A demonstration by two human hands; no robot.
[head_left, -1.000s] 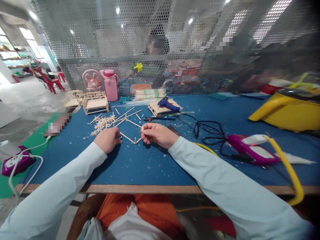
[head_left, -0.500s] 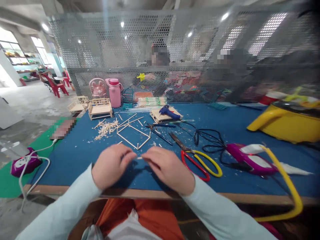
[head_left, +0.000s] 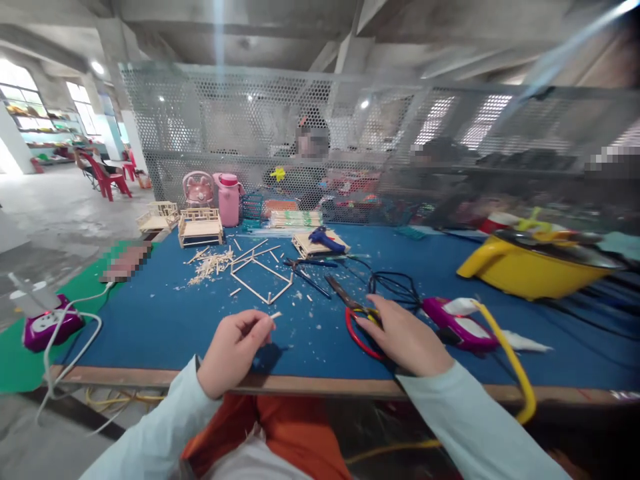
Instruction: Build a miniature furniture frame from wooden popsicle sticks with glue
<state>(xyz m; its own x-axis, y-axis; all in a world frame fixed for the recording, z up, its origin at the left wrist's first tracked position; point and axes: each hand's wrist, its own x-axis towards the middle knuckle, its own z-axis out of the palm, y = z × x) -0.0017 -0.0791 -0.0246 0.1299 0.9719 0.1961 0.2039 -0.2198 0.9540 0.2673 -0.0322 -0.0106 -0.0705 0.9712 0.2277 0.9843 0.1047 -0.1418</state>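
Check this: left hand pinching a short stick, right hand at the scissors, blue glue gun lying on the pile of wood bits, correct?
Not quite: the head view shows the blue glue gun lying on a flat wooden piece, not on the pile of wood bits. The left hand does pinch a short stick, and the right hand is at the scissors.

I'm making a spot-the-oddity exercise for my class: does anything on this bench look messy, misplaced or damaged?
Mildly: scraps lie in a loose heap left of the stick frame, with bits strewn over the blue tabletop, which looks untidy. The glue gun lies atop a wooden piece, perhaps misplaced. Nothing looks clearly broken.
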